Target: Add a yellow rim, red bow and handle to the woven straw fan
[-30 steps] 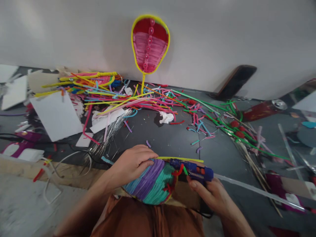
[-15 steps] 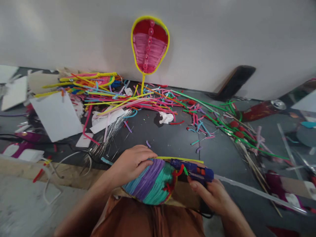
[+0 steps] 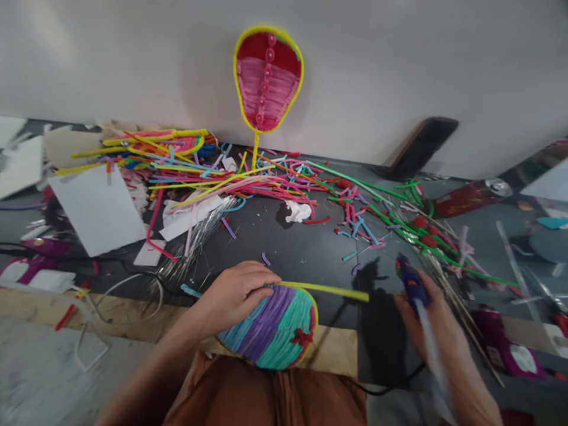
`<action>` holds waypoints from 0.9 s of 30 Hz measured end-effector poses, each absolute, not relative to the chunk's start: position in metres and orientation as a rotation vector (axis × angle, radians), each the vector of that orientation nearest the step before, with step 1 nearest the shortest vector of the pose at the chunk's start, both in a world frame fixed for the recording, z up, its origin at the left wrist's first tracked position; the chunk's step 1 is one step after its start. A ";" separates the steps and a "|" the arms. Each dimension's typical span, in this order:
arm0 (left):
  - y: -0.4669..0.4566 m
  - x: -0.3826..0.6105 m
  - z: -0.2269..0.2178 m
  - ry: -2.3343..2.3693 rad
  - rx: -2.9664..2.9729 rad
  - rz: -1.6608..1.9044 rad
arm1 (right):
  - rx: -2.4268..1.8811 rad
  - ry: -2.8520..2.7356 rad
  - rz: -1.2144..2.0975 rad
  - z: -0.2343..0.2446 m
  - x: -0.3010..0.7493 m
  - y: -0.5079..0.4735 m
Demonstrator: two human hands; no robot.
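My left hand (image 3: 239,294) is closed on the upper edge of a fan (image 3: 277,331) wound with blue, purple and turquoise pipe cleaners. A small red bow-like shape (image 3: 302,336) is on the fan's turquoise end. Its yellow stem (image 3: 335,290) sticks out to the right from under my fingers. Farther right, my right hand (image 3: 446,325) grips a dark blue glue gun (image 3: 416,288), its nozzle pointing away from me. A long clear glue stick (image 3: 430,343) trails from the gun's rear, blurred. The gun and the fan are apart.
A pink and red fan (image 3: 268,89) with a yellow rim leans on the wall. Heaped pipe cleaners (image 3: 231,183) lie along the back. A red can (image 3: 470,198), a phone-like black slab (image 3: 421,148) and white cards (image 3: 97,207) stand or lie around. A black cable (image 3: 386,391) runs by my lap.
My right hand has carried the glue gun away from the fan to the right and turned it to point forward. My left hand and the fan have stayed in place.
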State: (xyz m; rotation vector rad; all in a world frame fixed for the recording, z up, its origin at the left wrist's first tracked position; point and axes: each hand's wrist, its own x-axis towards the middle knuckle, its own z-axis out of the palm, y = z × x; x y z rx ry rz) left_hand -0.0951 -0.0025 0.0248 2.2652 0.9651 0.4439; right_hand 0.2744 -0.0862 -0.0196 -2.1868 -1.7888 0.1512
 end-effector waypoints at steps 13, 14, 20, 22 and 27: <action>-0.005 -0.096 0.027 0.971 2.280 0.440 | -1.613 -2.082 0.000 0.024 0.209 -0.066; -0.005 -0.095 0.027 0.975 2.282 0.443 | -1.492 -2.149 0.087 0.029 0.194 -0.061; -0.006 -0.094 0.031 0.951 2.281 0.433 | -1.189 -2.387 0.332 0.027 0.143 -0.034; -0.006 -0.094 0.032 0.945 2.277 0.432 | -1.175 -2.379 0.329 0.027 0.141 -0.030; -0.005 -0.094 0.030 0.940 2.280 0.445 | -1.143 -2.344 0.322 0.035 0.141 -0.031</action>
